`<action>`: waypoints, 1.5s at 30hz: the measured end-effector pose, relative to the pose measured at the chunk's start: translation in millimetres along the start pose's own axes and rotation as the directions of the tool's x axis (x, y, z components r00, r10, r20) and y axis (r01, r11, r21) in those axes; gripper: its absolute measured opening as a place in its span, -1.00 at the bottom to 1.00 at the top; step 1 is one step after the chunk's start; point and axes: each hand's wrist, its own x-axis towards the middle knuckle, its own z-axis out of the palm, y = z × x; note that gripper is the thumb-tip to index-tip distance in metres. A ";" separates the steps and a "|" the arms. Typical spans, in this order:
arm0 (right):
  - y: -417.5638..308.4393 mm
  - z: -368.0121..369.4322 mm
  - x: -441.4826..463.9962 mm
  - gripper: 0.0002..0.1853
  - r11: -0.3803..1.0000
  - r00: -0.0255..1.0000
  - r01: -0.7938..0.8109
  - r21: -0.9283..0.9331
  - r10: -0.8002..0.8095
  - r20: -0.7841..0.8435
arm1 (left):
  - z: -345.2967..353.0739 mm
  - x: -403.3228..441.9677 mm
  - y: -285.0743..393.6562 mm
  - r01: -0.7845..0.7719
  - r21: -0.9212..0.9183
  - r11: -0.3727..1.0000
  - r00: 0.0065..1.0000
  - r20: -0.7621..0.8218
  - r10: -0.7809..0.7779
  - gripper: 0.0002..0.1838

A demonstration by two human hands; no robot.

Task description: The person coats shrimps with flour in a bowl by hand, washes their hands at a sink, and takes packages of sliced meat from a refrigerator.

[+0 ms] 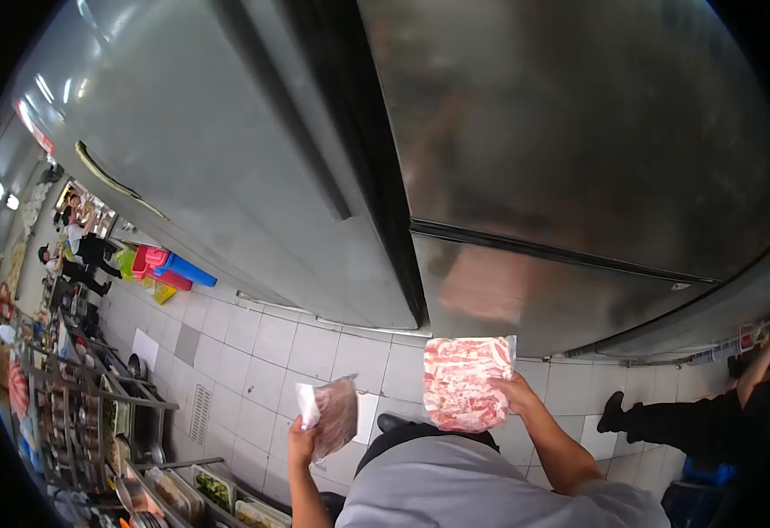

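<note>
A flat clear pack of marbled pink and white meat slices (pixel 467 380) is in my right hand (pixel 515 393), gripped at its right edge in front of my body. Lower and to the left, my left hand (pixel 301 443) is closed on a smaller plastic bag of darker reddish-brown meat (pixel 338 414), with a white piece at its upper left corner. The two packs are apart. Just beyond them stand large steel refrigerator doors (pixel 481 290), all shut, the lower one reflecting the meat pack.
Metal racks (pixel 143 400) with food trays (pixel 213 487) line the lower left. Red and blue bins (pixel 182 269) stand on the tiled floor (pixel 253 352) near several people at the far left. Another person's dark-clothed leg (pixel 679 422) reaches in at the right.
</note>
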 end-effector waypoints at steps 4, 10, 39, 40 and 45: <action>3.3 6.0 7.3 -0.66 1.000 0.999 -0.015 -0.009 0.015 0.044 | -36.4 -17.7 -42.3 0.010 0.060 0.998 0.975 -0.220 0.003 -0.57; 17.0 14.6 29.0 -0.53 0.992 0.995 -0.078 -0.099 0.083 0.052 | -49.6 -80.0 -139.7 0.101 -0.045 0.994 0.825 -0.554 -0.109 -0.59; 186.9 522.8 -194.0 -0.45 0.963 0.986 -0.076 -0.260 0.111 0.125 | -478.1 -276.6 -224.2 0.407 -0.193 0.893 0.717 -0.538 -0.443 -0.56; 190.5 544.3 -164.6 -0.46 0.962 0.977 -0.123 -0.242 0.161 0.142 | -482.6 -262.7 -229.1 0.427 -0.238 0.873 0.687 -0.542 -0.484 -0.55; 191.2 644.5 -125.2 -0.46 0.944 0.980 -0.138 -0.299 0.173 0.094 | -504.8 -272.9 -215.6 0.623 -0.039 0.781 0.626 -0.573 -0.528 -0.52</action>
